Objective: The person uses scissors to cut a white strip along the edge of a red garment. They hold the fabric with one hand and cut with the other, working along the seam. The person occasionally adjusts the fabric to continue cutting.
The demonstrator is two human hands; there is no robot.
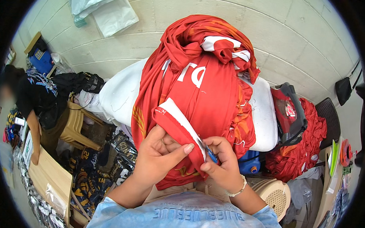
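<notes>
Directly in front of me, my left hand point(161, 151) is closed on the folded edge of a red garment with a white trim band point(178, 116). Its thumb presses along the red seam. Small blue-handled thread snips point(213, 157) are in my right hand point(223, 165), their metal tip beside the trim's lower end. Part of the snips is hidden by my fingers. Behind both hands, a large heap of red jerseys point(183, 90) with white lettering and orange parts is draped over a white padded surface point(120, 97).
A person point(42, 97) works at a wooden table point(47, 173) on the left, near a beige plastic chair point(79, 128). Dark printed garments point(90, 169) lie on the floor. To the right are a grey-red bag point(289, 113), more red fabric point(293, 158) and a beige stool point(274, 197).
</notes>
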